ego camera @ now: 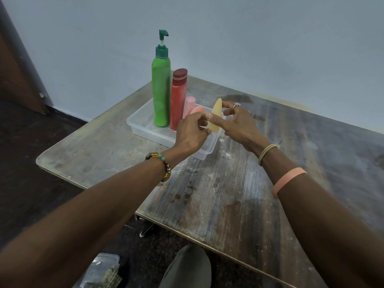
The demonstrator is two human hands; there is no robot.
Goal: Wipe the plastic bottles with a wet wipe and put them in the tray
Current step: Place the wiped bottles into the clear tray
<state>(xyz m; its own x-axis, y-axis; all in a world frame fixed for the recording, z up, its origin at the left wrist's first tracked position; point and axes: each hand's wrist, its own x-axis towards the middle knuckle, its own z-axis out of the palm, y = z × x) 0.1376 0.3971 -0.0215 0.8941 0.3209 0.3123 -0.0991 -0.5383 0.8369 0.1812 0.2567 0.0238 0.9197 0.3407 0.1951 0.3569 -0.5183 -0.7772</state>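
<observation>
Two hands pinching yellow bottle (216,113), left hand (191,135) low, right hand (239,124) at tip, above right rim of tray (145,133)

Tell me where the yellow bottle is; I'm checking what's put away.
Head view, centre: the yellow bottle is held over the tray's right end between left hand and right hand.

Most of the orange bottle (199,110) behind the left hand (191,135); plastic bag (99,271) cut off by the bottom edge.
</observation>
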